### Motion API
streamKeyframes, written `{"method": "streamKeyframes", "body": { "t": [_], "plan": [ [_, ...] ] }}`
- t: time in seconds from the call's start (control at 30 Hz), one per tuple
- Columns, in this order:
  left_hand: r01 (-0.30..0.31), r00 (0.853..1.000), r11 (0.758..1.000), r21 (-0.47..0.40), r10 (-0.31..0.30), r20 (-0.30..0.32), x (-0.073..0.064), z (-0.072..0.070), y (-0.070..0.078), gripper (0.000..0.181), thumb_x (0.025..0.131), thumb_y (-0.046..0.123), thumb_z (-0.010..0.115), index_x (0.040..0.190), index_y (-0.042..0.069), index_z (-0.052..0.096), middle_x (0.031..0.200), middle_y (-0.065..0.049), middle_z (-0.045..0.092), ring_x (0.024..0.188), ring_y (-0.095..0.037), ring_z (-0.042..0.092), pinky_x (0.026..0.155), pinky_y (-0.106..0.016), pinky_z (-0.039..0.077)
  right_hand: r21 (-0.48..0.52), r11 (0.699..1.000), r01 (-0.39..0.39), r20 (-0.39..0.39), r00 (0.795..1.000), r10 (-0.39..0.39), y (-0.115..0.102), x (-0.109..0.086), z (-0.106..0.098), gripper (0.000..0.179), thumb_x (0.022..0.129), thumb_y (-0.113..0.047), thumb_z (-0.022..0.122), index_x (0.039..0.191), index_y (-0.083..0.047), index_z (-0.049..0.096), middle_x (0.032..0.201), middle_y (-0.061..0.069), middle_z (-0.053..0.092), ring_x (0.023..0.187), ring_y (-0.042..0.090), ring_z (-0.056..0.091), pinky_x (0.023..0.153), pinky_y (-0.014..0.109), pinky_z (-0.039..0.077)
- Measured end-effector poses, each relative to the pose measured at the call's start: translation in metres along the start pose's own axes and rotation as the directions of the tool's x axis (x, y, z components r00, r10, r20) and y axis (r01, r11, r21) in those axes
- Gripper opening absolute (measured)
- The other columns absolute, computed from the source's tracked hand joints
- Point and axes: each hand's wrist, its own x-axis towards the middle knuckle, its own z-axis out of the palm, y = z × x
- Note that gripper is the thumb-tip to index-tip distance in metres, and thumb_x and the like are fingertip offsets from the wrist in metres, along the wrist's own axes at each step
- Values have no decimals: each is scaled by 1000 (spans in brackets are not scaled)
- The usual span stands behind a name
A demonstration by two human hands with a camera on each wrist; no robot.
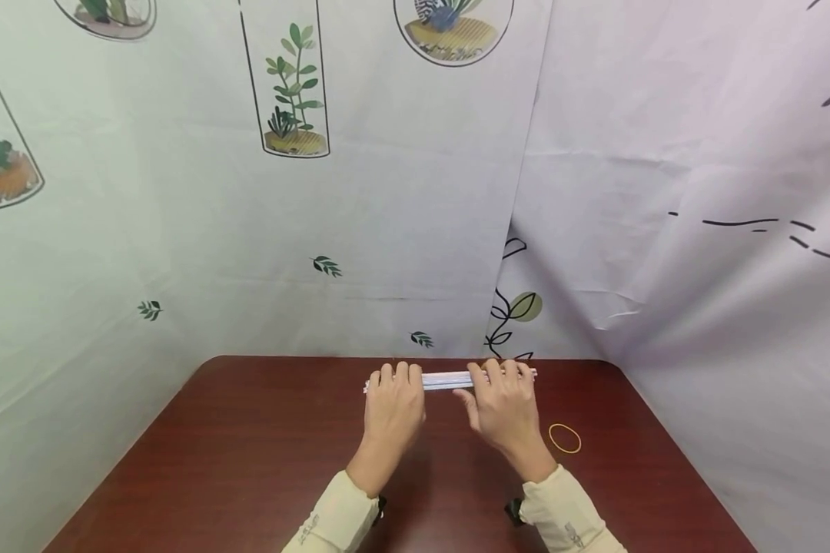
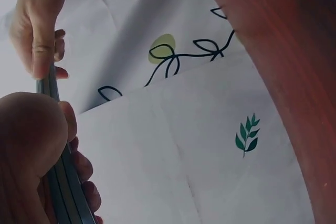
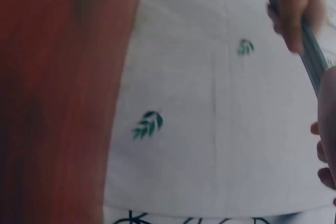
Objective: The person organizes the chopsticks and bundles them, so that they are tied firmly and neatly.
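Held level above the far part of the table is a bundle of thin, pale sticks (image 1: 446, 380), side by side. My left hand (image 1: 394, 407) grips its left part, fingers curled over the top. The right hand (image 1: 505, 403) holds the other end the same way, its thumb angled toward the middle. Between the hands a short stretch of the bundle shows, and small ends stick out past both. In the left wrist view the bundle (image 2: 65, 187) looks grey-blue, with the left thumb (image 2: 31, 135) along its side. A yellow rubber band (image 1: 550, 435) lies right of my right hand.
The dark red-brown table (image 1: 249, 461) has rounded far corners. Behind it and at both sides hangs a white cloth (image 1: 401, 215) printed with plants and leaves, meeting the table's far edge.
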Motion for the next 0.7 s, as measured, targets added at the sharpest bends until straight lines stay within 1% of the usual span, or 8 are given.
{"method": "streamKeyframes", "body": {
  "t": [0.07,0.17,0.27,0.37,0.43,0.53,0.63,0.7],
  "plan": [
    [-6,1000,1000,0,6,23,1,-2,0,17,89,10,41,84,6,57,75,-8,54,68,-29,51,65,-39,42,-17,1000,-20,10,1000,21,-5,-4,0,50,101,-47,40,100,-3,65,84,15,55,76,37,50,73,56,39],
    [-28,999,1000,-13,28,31,1,-5,-1,8,87,13,53,86,7,58,77,-8,55,70,-29,52,66,-40,44,-23,998,-60,-6,998,59,-8,-8,1,51,104,-46,35,99,-5,64,82,14,53,75,36,48,73,56,39],
    [-48,998,998,-36,50,43,-1,-8,-1,26,89,32,64,92,6,60,80,-9,55,72,-29,51,69,-41,44,-19,997,-78,-20,997,78,-7,-10,3,52,105,-47,32,97,-5,63,82,13,52,76,36,48,73,55,39],
    [-49,997,997,-51,52,52,-5,-7,-1,45,86,48,70,99,6,61,83,-9,55,74,-29,50,73,-41,44,-14,998,-66,-33,997,66,-6,-10,6,52,105,-48,33,96,-6,62,81,12,52,75,35,48,72,54,39],
    [-43,998,998,-45,45,46,-7,-6,-2,43,84,44,73,100,6,62,83,-9,55,75,-29,51,74,-41,44,-15,999,-53,-51,997,52,-6,-11,8,52,104,-48,33,96,-6,62,80,12,52,73,34,47,71,53,39],
    [-33,999,999,-36,35,31,-6,-4,-4,30,82,27,76,98,6,62,84,-9,56,76,-28,52,74,-41,45,1,999,-45,-83,996,44,-7,-10,10,50,103,-49,37,95,-6,62,79,11,52,72,33,47,71,53,39],
    [-31,999,999,-27,31,27,-4,-4,-7,19,83,17,71,95,6,62,85,-9,57,77,-29,53,75,-42,46,20,999,-45,-80,996,47,-6,-8,10,47,100,-49,45,97,-6,64,81,11,54,72,33,48,71,53,39],
    [-31,998,999,-26,33,46,-2,-5,-9,12,86,13,66,94,6,61,85,-10,57,78,-30,53,76,-43,46,39,998,-40,-45,998,42,-5,-6,8,44,97,-48,50,100,-7,66,83,11,55,74,33,49,72,53,39]
  ]
}}
